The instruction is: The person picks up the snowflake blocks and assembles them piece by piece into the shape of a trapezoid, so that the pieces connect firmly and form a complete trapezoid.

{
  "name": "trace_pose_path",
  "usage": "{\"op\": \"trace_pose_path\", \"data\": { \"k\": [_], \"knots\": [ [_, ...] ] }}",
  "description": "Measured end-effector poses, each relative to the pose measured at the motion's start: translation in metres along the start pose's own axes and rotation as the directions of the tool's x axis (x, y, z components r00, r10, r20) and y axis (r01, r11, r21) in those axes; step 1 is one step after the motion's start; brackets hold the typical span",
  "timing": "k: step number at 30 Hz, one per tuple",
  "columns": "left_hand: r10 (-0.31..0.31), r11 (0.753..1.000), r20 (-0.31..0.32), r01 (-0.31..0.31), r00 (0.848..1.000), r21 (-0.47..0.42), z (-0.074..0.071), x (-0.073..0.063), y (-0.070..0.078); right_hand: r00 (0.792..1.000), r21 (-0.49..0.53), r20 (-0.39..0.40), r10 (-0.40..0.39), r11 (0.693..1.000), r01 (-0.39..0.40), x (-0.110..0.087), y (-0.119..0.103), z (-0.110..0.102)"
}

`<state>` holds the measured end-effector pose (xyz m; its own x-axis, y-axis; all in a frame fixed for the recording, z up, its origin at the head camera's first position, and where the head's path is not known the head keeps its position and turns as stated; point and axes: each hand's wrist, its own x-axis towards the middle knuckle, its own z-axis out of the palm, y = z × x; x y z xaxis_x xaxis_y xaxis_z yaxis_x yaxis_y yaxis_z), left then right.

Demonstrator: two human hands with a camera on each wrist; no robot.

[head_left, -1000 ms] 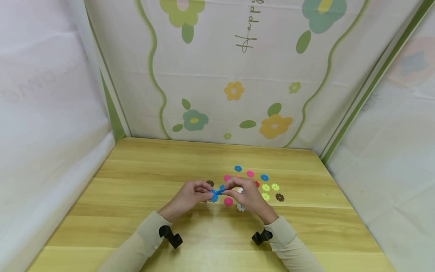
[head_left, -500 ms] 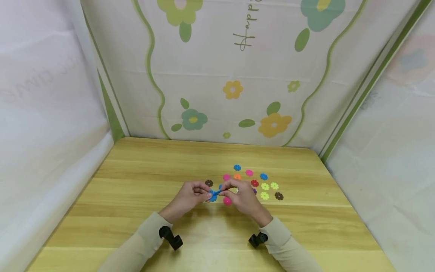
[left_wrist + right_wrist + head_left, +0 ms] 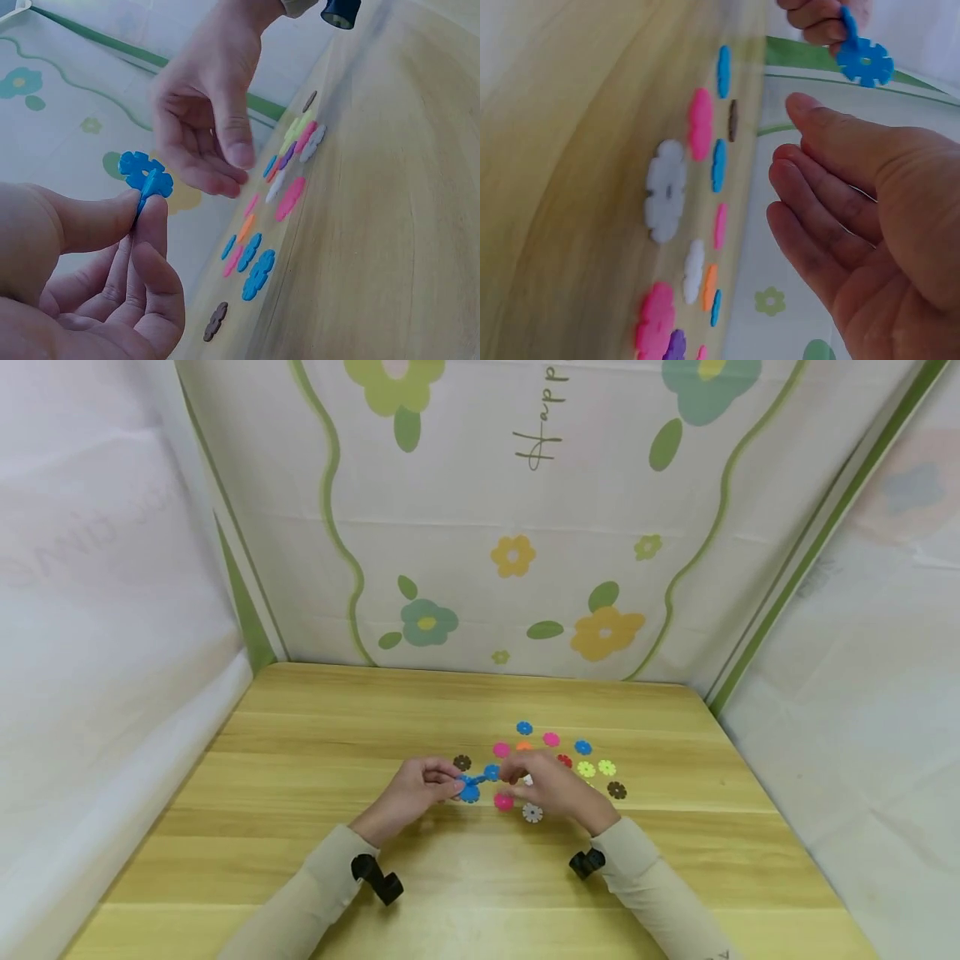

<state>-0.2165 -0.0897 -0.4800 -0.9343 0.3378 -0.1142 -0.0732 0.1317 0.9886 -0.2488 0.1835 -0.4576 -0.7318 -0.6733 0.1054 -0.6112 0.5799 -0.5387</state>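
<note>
My left hand [image 3: 416,797] pinches two blue snowflake discs [image 3: 146,174] between thumb and forefinger. They are slotted together at an angle and raised off the table, as the left wrist view shows. My right hand [image 3: 555,789] is apart from them, with its fingers loosely bent and nothing between them. In the right wrist view the joined discs [image 3: 865,62] are beyond the right thumb. Below the hands lie a blue disc [image 3: 259,275], another blue disc [image 3: 492,772], a pink disc [image 3: 503,802] and a white disc [image 3: 532,812].
More flat discs lie on the wooden table: a brown disc [image 3: 462,762] by the left fingers, a blue disc [image 3: 524,727] farther back, yellow discs [image 3: 586,769] and a brown disc [image 3: 617,790] to the right. A patterned cloth [image 3: 450,527] stands behind the table.
The right hand has let go of the blue discs and moved off to the right, its fingers spreading. The left hand keeps its pinch in nearly the same place.
</note>
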Motion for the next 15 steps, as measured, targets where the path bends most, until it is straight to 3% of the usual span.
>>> {"op": "trace_pose_path", "data": {
  "k": [5,15],
  "knots": [
    [0.005,1.000,0.000,-0.005,1.000,0.006,-0.002,-0.001,0.002,0.995,-0.041,0.091,0.032,0.999,-0.029,0.003,0.006,0.005],
    [0.010,1.000,-0.004,-0.010,1.000,0.023,0.000,-0.003,0.005,0.992,-0.071,0.123,0.029,0.997,-0.020,0.004,0.012,0.016]
  ]
}}
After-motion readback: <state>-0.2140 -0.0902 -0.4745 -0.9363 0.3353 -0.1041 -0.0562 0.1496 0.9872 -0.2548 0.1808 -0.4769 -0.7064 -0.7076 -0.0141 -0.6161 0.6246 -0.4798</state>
